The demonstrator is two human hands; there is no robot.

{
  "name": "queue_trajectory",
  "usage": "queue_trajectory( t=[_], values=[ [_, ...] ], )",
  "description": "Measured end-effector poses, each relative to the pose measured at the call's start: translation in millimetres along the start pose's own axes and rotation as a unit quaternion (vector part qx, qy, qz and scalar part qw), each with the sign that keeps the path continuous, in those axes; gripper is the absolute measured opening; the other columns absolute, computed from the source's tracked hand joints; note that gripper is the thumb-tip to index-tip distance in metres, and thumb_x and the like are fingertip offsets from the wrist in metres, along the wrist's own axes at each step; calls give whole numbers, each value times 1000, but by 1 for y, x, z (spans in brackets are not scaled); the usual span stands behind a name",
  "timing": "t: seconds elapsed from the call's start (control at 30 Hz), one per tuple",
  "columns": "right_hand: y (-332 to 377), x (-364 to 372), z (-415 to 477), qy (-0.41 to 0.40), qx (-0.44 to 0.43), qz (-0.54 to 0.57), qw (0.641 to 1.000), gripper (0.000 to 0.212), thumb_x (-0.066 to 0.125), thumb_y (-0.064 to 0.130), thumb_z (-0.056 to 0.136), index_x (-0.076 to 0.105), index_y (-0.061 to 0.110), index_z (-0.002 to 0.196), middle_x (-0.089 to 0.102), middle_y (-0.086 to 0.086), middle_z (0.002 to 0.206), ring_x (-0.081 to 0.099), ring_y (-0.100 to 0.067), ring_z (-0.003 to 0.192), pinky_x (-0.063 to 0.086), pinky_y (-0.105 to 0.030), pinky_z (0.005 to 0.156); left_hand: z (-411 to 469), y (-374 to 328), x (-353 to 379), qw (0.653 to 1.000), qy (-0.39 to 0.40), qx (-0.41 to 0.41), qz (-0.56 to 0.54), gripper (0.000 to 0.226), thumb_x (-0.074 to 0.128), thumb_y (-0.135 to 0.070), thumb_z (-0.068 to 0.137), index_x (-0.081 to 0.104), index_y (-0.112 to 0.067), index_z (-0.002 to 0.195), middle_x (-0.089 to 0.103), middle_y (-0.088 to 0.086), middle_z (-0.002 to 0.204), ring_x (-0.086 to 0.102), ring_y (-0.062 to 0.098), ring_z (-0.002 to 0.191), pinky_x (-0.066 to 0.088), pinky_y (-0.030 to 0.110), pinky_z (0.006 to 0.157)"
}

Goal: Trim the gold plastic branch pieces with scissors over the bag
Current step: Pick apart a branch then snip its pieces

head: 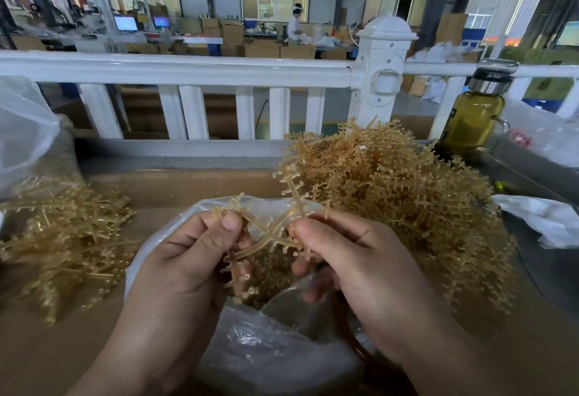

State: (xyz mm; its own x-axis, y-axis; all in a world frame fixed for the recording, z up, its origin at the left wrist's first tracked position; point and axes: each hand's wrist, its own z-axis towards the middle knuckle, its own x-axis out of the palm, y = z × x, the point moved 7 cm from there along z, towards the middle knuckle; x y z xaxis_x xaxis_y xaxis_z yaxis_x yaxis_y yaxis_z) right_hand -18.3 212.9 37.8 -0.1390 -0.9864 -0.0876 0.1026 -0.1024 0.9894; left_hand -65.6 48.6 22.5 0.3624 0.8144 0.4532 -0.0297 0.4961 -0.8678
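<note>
A gold plastic branch piece (275, 229) with several knobbed arms hangs over the open clear plastic bag (257, 342). My left hand (185, 264) pinches its left arm between thumb and fingers. My right hand (347, 258) pinches its right side with thumb and forefinger. A dark reddish loop, probably a scissors handle (357, 348), shows under my right palm; the blades are hidden. Small gold trimmings (269, 273) lie inside the bag.
A big heap of gold branches (401, 195) lies to the right, a smaller heap (62, 236) to the left, both on cardboard (194, 185). A bottle of yellow-green liquid (473, 117) stands at back right before a white railing (188, 70). Plastic bags sit at both sides.
</note>
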Motion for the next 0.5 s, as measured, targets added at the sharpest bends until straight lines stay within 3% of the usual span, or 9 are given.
queue_trajectory(
  t=[0.1, 0.2, 0.3, 0.37, 0.43, 0.5],
  values=[
    [0, -2, 0, -17, -18, 11, 1000, 43, 68, 55, 72, 76, 20, 95, 74, -6, 91, 73, -26, 80, 58, -57, 78, 0, 4, 3, 999, 26, -31, -29, 23, 74, -27, 83, 66, -6, 81, 61, 11, 73, 61, 18, 60, 53, 24, 55],
    [-1, 0, 1, -10, -17, 65, 998, 30, 71, 46, 73, 79, 22, 90, 74, -5, 86, 67, -21, 73, 55, -36, 65, -2, 4, 4, 997, 33, -50, -51, 34, 70, -22, 91, 62, 9, 101, 66, 14, 78, 67, 20, 61, 56, 25, 57],
    [1, 2, 0, 13, -23, 104, 994, 17, 68, 30, 82, 78, 17, 87, 70, -2, 78, 60, -16, 63, 48, -28, 56, -3, 2, 6, 997, 42, -41, -56, 22, 60, -22, 93, 68, -6, 82, 62, 2, 62, 61, 11, 49, 51, 18, 49],
    [3, 3, -1, 17, -25, 112, 993, 16, 67, 28, 83, 78, 17, 88, 70, -2, 76, 59, -16, 61, 47, -27, 55, -1, 0, 5, 998, 40, -22, -49, 21, 65, -28, 91, 67, -14, 76, 60, 0, 62, 57, 8, 47, 49, 17, 48],
    [6, 2, -1, 7, -37, 91, 995, 12, 72, 30, 84, 79, 21, 90, 70, -2, 76, 59, -14, 61, 48, -25, 55, 2, -4, 1, 1000, 15, 3, -24, 28, 82, -43, 76, 68, -18, 75, 58, 1, 66, 52, 9, 47, 46, 18, 45],
    [8, -4, -2, -29, -58, 19, 998, 14, 78, 42, 81, 79, 34, 93, 71, -3, 77, 59, -9, 61, 49, -23, 54, 2, -11, -6, 997, -13, 58, 42, 39, 85, -54, 68, 68, -20, 76, 61, 5, 70, 54, 13, 51, 48, 21, 47]
  ],
)
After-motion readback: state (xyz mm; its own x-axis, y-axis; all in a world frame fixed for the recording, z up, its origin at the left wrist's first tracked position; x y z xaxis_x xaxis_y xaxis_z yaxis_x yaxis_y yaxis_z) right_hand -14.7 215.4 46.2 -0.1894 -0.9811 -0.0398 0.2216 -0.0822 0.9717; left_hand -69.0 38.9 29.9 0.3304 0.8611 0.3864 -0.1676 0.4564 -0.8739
